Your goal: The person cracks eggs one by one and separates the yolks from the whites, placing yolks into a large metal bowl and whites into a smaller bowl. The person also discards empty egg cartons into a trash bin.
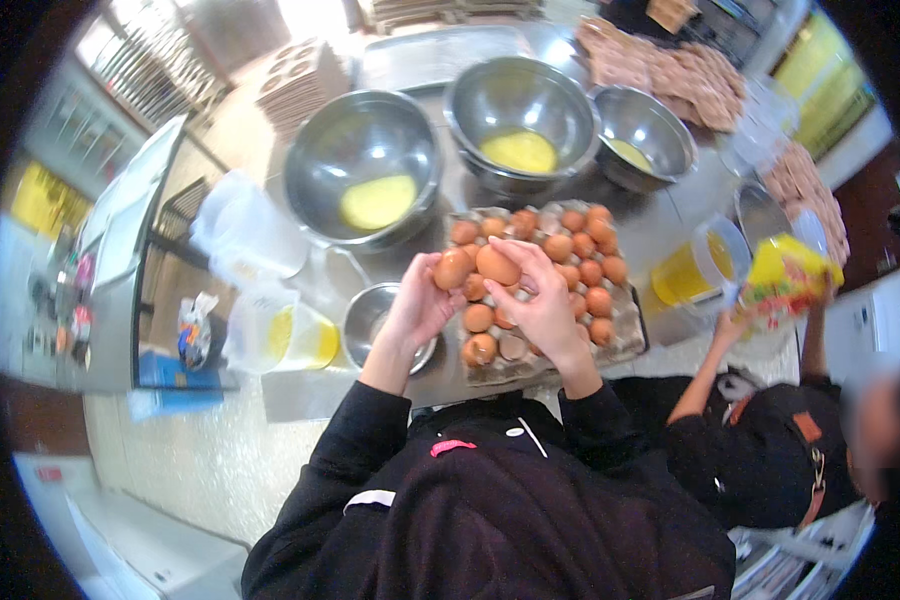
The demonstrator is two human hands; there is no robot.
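Both my hands are raised over a pulp egg tray [622, 346] filled with brown eggs and a few shells. A brown egg [454, 268] rests in the fingers of my left hand [421, 300]. Close beside it, my right hand [544, 304] grips another brown egg [498, 265] between thumb and fingers. Whether these two eggs touch, I cannot tell. A small steel bowl [356, 330] stands by my left wrist, partly hidden by the forearm. Beyond the tray are a large steel bowl [326, 165] at left, a second steel bowl [487, 90] and a smaller steel bowl [675, 142], all with yellow liquid inside.
Plastic jugs with yellow liquid stand left [259, 337] and right [731, 244]. A co-worker [765, 442] at the right holds a yellow printed bag [784, 281]. Stacked egg trays [304, 86] are at the back left, others [667, 75] at the back right. A metal tray [435, 56] lies behind the bowls.
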